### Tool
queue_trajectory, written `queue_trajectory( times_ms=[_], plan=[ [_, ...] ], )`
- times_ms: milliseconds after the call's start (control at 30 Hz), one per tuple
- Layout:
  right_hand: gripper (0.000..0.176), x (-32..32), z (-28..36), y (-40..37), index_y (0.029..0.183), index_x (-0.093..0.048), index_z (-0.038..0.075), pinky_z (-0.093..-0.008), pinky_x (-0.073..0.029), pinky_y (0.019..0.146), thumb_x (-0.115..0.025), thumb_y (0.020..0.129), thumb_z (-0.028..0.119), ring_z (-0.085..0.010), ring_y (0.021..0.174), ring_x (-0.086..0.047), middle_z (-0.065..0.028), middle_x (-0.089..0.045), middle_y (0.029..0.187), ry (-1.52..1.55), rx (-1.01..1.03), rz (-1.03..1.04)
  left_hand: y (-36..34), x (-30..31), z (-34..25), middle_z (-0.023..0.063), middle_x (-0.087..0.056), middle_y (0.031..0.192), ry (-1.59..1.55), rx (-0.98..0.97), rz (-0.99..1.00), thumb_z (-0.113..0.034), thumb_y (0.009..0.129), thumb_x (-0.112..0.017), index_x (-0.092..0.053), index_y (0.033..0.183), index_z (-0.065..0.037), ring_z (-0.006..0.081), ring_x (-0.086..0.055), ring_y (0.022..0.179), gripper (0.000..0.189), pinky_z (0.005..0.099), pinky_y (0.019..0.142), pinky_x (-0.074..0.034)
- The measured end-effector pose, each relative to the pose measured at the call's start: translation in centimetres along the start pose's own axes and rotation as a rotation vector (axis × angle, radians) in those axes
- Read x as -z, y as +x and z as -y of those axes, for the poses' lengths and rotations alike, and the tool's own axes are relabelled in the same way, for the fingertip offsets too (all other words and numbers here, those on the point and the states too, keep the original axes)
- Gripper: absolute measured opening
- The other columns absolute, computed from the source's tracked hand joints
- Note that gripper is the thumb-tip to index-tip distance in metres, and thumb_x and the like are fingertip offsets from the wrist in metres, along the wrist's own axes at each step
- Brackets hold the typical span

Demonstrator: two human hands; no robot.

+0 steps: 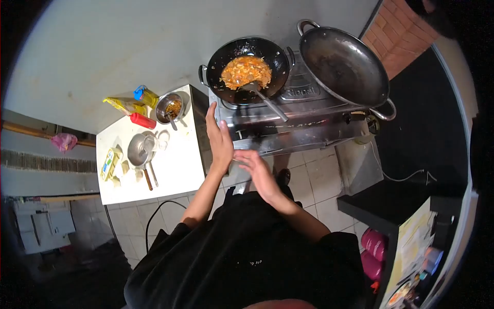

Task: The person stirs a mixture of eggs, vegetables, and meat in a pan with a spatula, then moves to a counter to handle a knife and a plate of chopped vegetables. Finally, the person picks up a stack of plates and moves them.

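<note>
My left hand [220,141] is raised before the stove's left front, fingers extended upward and nothing in it. Close beside its wrist is my right hand [257,171], its fingers spread and empty; whether the two touch is unclear. Beyond them, a black wok [280,64] sits on the left burner, holding orange-brown food [246,72] in sauce. A spatula [272,106] rests in that wok with its handle over the front rim. On the stove's right side stands a larger, empty wok [342,67].
On the left, a white table [180,180] holds a steel bowl of food [170,107], a small pan [139,149], a red bottle [143,120], yellow packets [125,105] and a carton [110,164]. A black counter [370,203] stands at the right.
</note>
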State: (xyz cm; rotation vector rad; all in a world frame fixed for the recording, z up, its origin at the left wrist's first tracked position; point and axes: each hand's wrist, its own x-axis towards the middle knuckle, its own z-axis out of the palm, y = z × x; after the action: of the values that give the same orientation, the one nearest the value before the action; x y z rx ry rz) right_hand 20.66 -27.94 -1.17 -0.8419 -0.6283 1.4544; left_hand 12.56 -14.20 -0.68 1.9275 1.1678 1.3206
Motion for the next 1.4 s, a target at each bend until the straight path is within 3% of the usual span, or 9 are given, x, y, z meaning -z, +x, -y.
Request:
queue_trajectory(
  times_ms=[167,200,333,400,467,567,800,1067,1400],
  plan=[
    [0.044,-5.4,-1.5,-3.2,0.129,-0.05,0.002,-0.04,-0.033,0.109,-0.03,0.107,0.034,-0.0249,0.133,-0.043,-0.014,-0.049,0.138,-0.457,0.293,-0.211,-2.5,7.2,5.4,0.011,-0.047,0.138,-0.721,0.588,0.341,-0.063,0.1,-0.03,-0.034,0.145,-0.009,0.0237,-0.043,0.129,0.071,0.0428,0.108,-0.032],
    [0.041,-7.0,-2.2,-3.6,0.133,-0.048,0.004,-0.0422,-0.031,0.111,-0.047,0.102,0.029,-0.0322,0.132,-0.042,-0.0177,-0.043,0.141,-0.58,0.328,-0.266,-4.0,8.2,5.5,0.0108,-0.047,0.137,-0.882,0.651,0.428,-0.064,0.099,-0.03,-0.034,0.145,-0.01,0.0234,-0.044,0.127,0.071,0.0428,0.106,-0.033],
    [0.061,-10.4,-7.5,-5.5,0.146,-0.04,0.013,-0.0535,-0.021,0.114,-0.061,0.092,0.032,-0.0418,0.141,-0.027,-0.0197,-0.025,0.156,-1.407,0.466,-0.216,-11.7,12.2,2.2,0.0138,-0.038,0.148,-1.125,0.823,0.711,-0.062,0.1,-0.031,-0.029,0.148,-0.012,0.0271,-0.04,0.132,0.069,0.0444,0.11,-0.03],
    [0.061,-10.4,-9.8,-6.8,0.146,-0.04,0.014,-0.0522,-0.022,0.114,-0.061,0.092,0.031,-0.0425,0.14,-0.029,-0.0203,-0.027,0.154,-1.414,0.472,-0.42,-12.4,14.1,1.5,0.0152,-0.029,0.154,-1.107,0.838,0.858,-0.06,0.101,-0.033,-0.023,0.15,-0.012,0.0278,-0.037,0.135,0.07,0.0431,0.113,-0.028],
    [0.056,-9.4,-10.6,-8.3,0.144,-0.042,0.014,-0.0504,-0.024,0.113,-0.06,0.092,0.027,-0.0427,0.138,-0.031,-0.0205,-0.03,0.152,-1.273,0.509,-0.598,-12.5,16.2,0.8,0.0162,-0.033,0.147,-0.676,0.506,0.88,-0.035,0.101,-0.052,-0.017,0.151,-0.013,0.0267,-0.042,0.13,0.065,0.0405,0.109,-0.034],
    [0.048,-8.9,-10.0,-12.3,0.139,-0.046,0.013,-0.0464,-0.03,0.111,-0.058,0.094,0.018,-0.0423,0.134,-0.037,-0.021,-0.036,0.146,-1.085,0.492,-0.788,-13.0,17.7,1.5,0.0117,-0.042,0.133,-0.758,0.525,0.906,-0.011,0.094,-0.063,-0.022,0.148,-0.013,0.0173,-0.051,0.112,0.068,0.0316,0.097,-0.043],
    [0.035,-13.2,-10.7,-24.0,0.128,-0.054,0.006,-0.0404,-0.039,0.106,-0.058,0.093,0.007,-0.0357,0.129,-0.046,-0.0178,-0.046,0.135,-1.051,0.373,-0.925,-17.9,17.6,-0.9,0.0071,-0.057,0.12,-0.624,0.371,1.131,-0.014,0.096,-0.06,-0.047,0.131,-0.008,0.0152,-0.057,0.106,0.038,0.0299,0.091,-0.044],
    [0.034,-18.1,-16.8,-39.7,0.128,-0.053,0.005,-0.04,-0.043,0.101,-0.056,0.094,0.009,-0.0369,0.119,-0.051,-0.0187,-0.048,0.126,-0.872,0.327,-1.093,-31.4,18.7,-7.8,0.0065,-0.06,0.117,-0.717,0.373,1.439,-0.017,0.099,-0.057,-0.054,0.123,-0.005,0.0149,-0.06,0.102,0.027,0.0284,0.086,-0.046],
    [0.03,-24.0,-25.8,-58.6,0.126,-0.056,0.005,-0.0344,-0.053,0.084,-0.057,0.096,0.01,-0.024,0.1,-0.063,-0.0122,-0.057,0.121,-0.639,0.178,-1.425,-48.2,24.1,-13.3,0.0023,-0.06,0.114,-0.627,0.399,1.881,-0.018,0.1,-0.056,-0.058,0.114,-0.006,0.0135,-0.06,0.101,0.019,0.0289,0.085,-0.045]
  ],
)
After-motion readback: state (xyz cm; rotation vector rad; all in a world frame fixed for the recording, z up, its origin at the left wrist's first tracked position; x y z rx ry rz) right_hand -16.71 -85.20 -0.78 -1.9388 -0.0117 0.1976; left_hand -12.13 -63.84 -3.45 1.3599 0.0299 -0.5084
